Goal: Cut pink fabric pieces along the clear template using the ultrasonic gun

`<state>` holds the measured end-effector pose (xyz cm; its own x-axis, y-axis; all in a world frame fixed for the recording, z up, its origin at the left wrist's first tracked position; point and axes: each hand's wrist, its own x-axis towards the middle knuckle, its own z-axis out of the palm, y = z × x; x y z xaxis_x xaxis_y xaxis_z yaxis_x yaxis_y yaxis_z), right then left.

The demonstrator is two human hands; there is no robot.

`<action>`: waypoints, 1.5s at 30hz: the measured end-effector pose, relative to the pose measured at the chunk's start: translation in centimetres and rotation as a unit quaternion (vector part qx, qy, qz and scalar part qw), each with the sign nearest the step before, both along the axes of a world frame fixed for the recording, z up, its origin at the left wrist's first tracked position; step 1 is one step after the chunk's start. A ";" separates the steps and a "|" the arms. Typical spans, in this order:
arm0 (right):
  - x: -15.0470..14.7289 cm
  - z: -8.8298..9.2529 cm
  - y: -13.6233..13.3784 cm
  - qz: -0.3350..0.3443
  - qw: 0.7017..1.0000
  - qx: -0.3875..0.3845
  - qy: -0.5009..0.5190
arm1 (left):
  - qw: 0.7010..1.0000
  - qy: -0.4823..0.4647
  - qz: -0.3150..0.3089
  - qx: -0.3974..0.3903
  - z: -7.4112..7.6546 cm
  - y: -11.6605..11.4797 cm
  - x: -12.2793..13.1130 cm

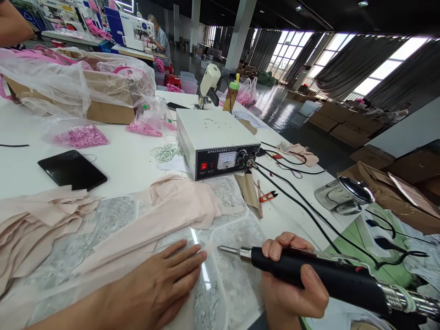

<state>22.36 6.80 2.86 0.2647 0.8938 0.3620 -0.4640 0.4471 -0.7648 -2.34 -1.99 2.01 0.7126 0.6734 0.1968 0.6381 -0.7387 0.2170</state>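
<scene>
My right hand (292, 284) is wrapped round the black body of a handheld ultrasonic welder (330, 275). Its pointed metal tip is just right of my left fingertips, over the pale sheet. Lying flat with fingers stretched out, my left hand (161, 279) presses on thin, pale fabric over a clear sheet (237, 233) with a grey, stone-like pattern. Beyond that hand spreads a folded pale pink cloth piece (165, 206). A stack of similar cloth pieces (37, 224) lies at the left. Whether the tip touches the fabric is hard to tell.
A white control box (216, 133) stands behind the cloth, with black cables (295, 192) running right. Orange thread snips (266, 197), a glass mug (343, 195), a dark phone (72, 168) and bagged pink parts (80, 136) are around. Another person (161, 40) sits at a sewing machine.
</scene>
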 end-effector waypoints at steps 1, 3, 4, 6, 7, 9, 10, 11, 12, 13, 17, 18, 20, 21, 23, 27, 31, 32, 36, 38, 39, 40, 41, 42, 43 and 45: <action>0.0 0.0 0.0 0.002 1.000 -0.001 -0.001 | 1.000 -0.001 0.001 0.001 0.0 0.0 0.0; -0.1 -0.2 0.0 0.006 1.000 -0.001 -0.003 | 1.000 0.010 0.001 0.002 -0.1 -0.1 0.0; -0.1 -0.2 0.0 0.007 1.000 -0.001 -0.004 | 1.000 0.020 -0.001 0.002 -0.1 -0.1 0.0; -0.1 -0.4 0.1 0.004 1.000 -0.001 -0.009 | 1.000 0.030 -0.002 0.004 -0.1 -0.2 0.0; -0.1 -0.5 0.1 0.003 1.000 -0.001 -0.012 | 1.000 0.027 -0.001 0.003 -0.1 -0.2 0.0; -0.1 -0.6 0.1 0.000 1.000 -0.003 -0.016 | 1.000 0.006 0.002 -0.002 -0.1 -0.1 0.0; -0.1 -0.6 0.1 0.000 1.000 -0.005 -0.016 | 1.000 -0.004 0.004 -0.005 -0.1 -0.1 0.0; -0.1 -0.7 0.1 -0.001 1.000 -0.006 -0.015 | 1.000 -0.008 0.005 -0.007 -0.1 -0.1 0.1; -0.2 -0.7 0.1 0.000 1.000 -0.006 -0.014 | 1.000 -0.009 0.003 -0.010 0.0 0.0 0.1; -0.2 -0.6 0.1 0.000 1.000 -0.005 -0.012 | 1.000 -0.009 0.002 -0.010 0.0 0.0 0.1; -0.2 -0.7 0.1 0.005 1.000 0.005 -0.018 | 1.000 -0.030 0.003 -0.009 0.1 0.1 0.0; -0.1 -0.7 0.1 0.008 1.000 0.006 -0.023 | 0.999 -0.034 0.004 -0.007 0.1 0.1 0.0; -0.1 -0.7 0.0 0.013 0.999 0.006 -0.031 | 0.999 -0.032 0.002 -0.006 0.0 0.2 0.0; -0.1 -0.7 0.0 0.014 0.999 0.007 -0.032 | 1.000 -0.031 0.002 -0.005 0.0 0.2 0.0; -0.2 -0.5 0.0 0.008 1.000 0.008 -0.029 | 1.000 -0.028 0.004 -0.002 -0.1 0.2 0.1; -0.7 0.1 0.2 -0.012 1.000 0.005 -0.022 | 1.000 -0.006 0.000 0.007 0.0 0.1 0.3; -1.2 0.5 0.4 -0.004 0.999 0.014 -0.030 | 1.000 -0.001 0.005 0.007 0.0 0.1 0.3; -1.2 0.5 0.5 0.002 0.999 0.016 -0.033 | 1.000 -0.011 0.007 0.009 0.0 0.1 0.3; -1.3 0.3 0.6 0.019 0.999 0.022 -0.041 | 0.999 -0.038 0.010 0.019 0.0 0.0 0.3; -1.2 0.2 0.6 0.021 0.999 0.019 -0.042 | 0.999 -0.029 0.007 0.018 -0.1 0.0 0.3; -1.2 0.1 0.6 0.022 0.999 0.018 -0.042 | 1.000 -0.023 0.007 0.018 -0.1 -0.1 0.3; -1.2 0.1 0.6 0.022 0.999 0.017 -0.041 | 1.000 -0.017 0.006 0.018 -0.2 -0.1 0.3; -1.2 0.1 0.6 0.023 0.999 0.017 -0.041 | 1.000 -0.011 0.005 0.019 -0.1 -0.1 0.3; -1.2 0.1 0.6 0.024 0.999 0.018 -0.040 | 1.000 -0.007 0.005 0.022 -0.1 0.0 0.3; -1.3 0.1 0.6 0.025 0.999 0.019 -0.039 | 1.000 -0.004 0.005 0.025 -0.1 0.0 0.3; -1.3 0.2 0.6 0.027 0.999 0.021 -0.034 | 1.000 0.002 0.001 0.029 0.1 0.1 0.4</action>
